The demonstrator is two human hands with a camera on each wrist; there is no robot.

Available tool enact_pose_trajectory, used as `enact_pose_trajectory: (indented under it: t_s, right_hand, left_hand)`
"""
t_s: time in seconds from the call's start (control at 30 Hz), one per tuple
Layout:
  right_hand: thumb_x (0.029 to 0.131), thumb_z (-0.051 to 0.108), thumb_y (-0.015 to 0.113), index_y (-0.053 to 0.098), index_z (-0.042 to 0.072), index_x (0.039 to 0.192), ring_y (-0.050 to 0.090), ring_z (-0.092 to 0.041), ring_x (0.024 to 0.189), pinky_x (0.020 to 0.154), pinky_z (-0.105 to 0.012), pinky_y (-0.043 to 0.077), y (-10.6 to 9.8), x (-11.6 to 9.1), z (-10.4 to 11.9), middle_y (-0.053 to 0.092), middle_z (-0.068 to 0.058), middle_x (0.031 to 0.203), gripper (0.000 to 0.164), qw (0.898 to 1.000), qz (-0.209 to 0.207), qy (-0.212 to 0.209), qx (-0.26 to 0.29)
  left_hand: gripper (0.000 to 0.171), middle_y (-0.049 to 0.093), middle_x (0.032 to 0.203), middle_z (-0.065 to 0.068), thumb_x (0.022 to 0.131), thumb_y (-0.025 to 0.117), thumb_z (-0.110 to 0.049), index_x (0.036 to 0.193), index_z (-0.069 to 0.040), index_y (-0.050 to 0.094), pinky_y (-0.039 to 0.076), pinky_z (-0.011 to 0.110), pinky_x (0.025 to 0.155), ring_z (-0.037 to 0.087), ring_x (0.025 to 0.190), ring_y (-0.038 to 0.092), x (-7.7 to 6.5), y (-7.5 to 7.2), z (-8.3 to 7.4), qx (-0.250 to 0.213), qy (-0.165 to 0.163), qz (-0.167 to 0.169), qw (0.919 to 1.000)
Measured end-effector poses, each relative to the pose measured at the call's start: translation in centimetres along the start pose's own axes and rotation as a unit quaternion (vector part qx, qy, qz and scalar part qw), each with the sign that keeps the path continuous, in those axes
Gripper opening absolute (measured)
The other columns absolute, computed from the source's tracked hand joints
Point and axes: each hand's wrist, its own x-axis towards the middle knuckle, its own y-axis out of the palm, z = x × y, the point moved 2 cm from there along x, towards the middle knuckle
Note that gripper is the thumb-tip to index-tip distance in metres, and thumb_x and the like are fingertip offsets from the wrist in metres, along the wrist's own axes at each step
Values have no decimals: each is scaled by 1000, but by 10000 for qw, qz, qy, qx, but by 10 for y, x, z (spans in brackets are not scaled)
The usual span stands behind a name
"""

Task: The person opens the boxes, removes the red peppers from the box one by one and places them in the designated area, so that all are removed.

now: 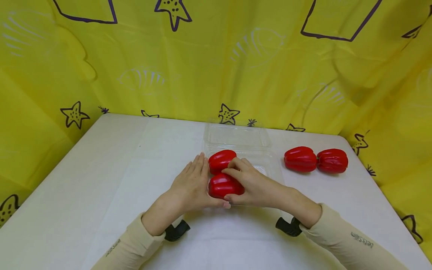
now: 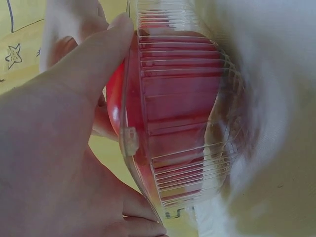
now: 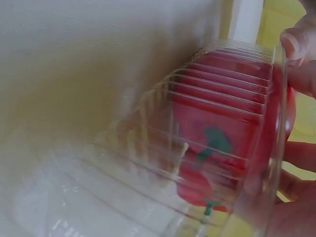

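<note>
Two red bell peppers lie inside a clear plastic clamshell box [image 1: 277, 168], in its left part: a back pepper [image 1: 220, 160] and a front pepper [image 1: 221, 186]. My right hand [image 1: 258, 184] grips the front pepper from its right, thumb near the front rim and fingers over the top. My left hand [image 1: 192, 186] lies along the box's left side with straight fingers, its thumb stretched along the front edge. In the left wrist view the pepper [image 2: 182, 98] shows through the ribbed wall. Green stems [image 3: 217, 140] face right-hand side in the right wrist view, partly blurred.
The box's clear lid [image 1: 236, 135] lies folded back toward the yellow curtain [image 1: 189, 56]. Two more red bell peppers, one [image 1: 300, 159] beside another [image 1: 332, 161], lie on the white table [image 1: 101, 195] to the right of the box.
</note>
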Motion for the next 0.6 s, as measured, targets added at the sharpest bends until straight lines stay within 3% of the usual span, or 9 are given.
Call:
enact_pose_trajectory:
  t_s: [0.13, 0.3, 0.47, 0.6]
  right_hand:
    - [78, 29, 82, 63, 3, 127, 50, -20, 117, 88, -33, 58, 0, -2, -4, 54, -7, 123, 59, 9997, -218, -69, 42]
    - [74, 26, 84, 63, 7, 126, 51, -16, 117, 88, -29, 58, -3, -8, -12, 53, -2, 124, 60, 9983, -282, 131, 500]
    - [74, 25, 83, 61, 13, 124, 50, -14, 117, 87, -27, 57, -6, -9, -18, 51, 2, 125, 56, 9959, -196, 244, 849]
    - [76, 33, 84, 55, 17, 124, 45, -12, 122, 91, -27, 56, -6, -7, -18, 47, 4, 129, 58, 9960, 33, 270, 849]
  left_hand:
    - [129, 14, 165, 21, 71, 68, -78, 156, 4, 16, 21, 49, 124, 37, 154, 15, 0, 0, -1, 41, 5, -18, 10000]
    - [129, 14, 165, 21, 71, 66, -79, 156, 4, 16, 20, 49, 124, 37, 154, 14, 1, 1, -2, 86, 16, 24, 10000]
    - [127, 14, 165, 21, 71, 67, -78, 156, 4, 18, 21, 49, 124, 37, 154, 14, 1, 1, -2, 113, -5, 17, 9999]
    - [128, 14, 165, 21, 71, 67, -78, 156, 4, 18, 21, 49, 124, 37, 154, 14, 1, 1, -1, 143, -29, 25, 9999]
